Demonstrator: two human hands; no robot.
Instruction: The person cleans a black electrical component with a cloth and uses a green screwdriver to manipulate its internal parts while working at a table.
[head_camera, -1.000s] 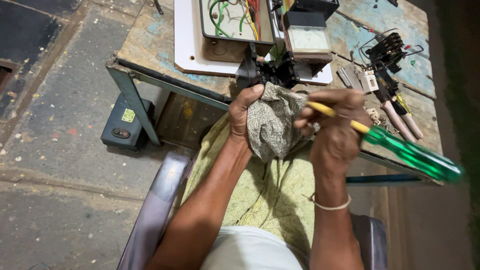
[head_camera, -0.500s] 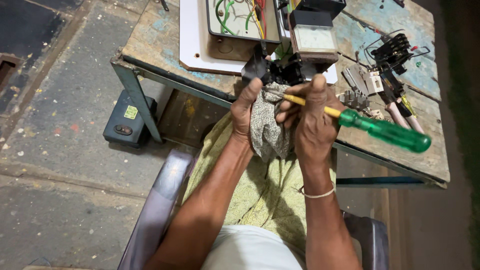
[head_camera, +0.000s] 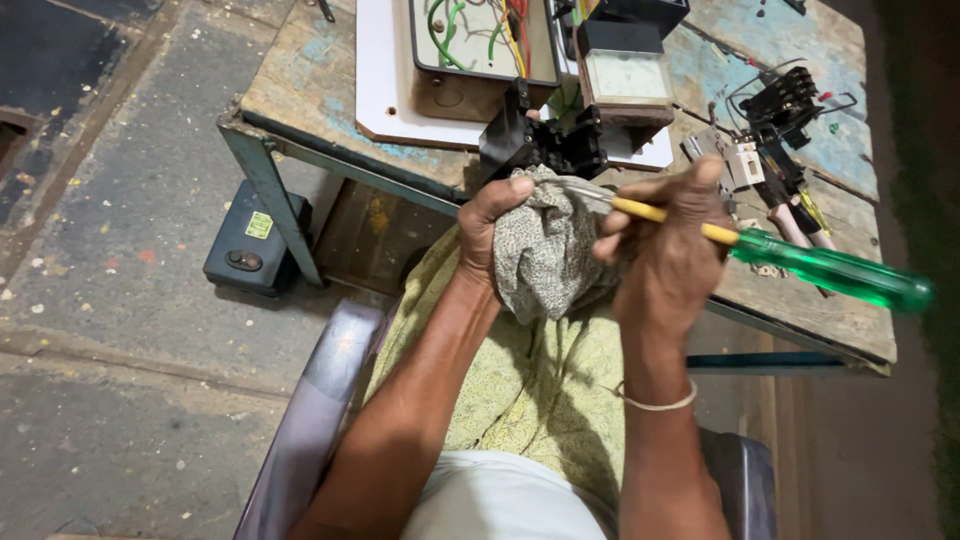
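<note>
My left hand (head_camera: 492, 222) grips a patterned grey cloth (head_camera: 548, 250) wrapped around a black electrical part (head_camera: 540, 143) that sticks out above it. My right hand (head_camera: 664, 250) holds a screwdriver with a yellow shaft and a clear green handle (head_camera: 830, 272); the handle points right, and the metal tip lies against the cloth near the black part. Both hands are close together just in front of the table's near edge, over my lap.
A worn wooden table (head_camera: 310, 85) holds a white board (head_camera: 385, 80) with a wired box (head_camera: 480, 45), a meter (head_camera: 625, 75), and loose switches and pliers (head_camera: 780, 160) at the right. A black box (head_camera: 255, 245) sits on the stone floor at the left. I sit on a chair (head_camera: 310, 420).
The screwdriver's handle swung up towards the table and has come back down to the right. The left hand keeps its grip on the cloth-wrapped part.
</note>
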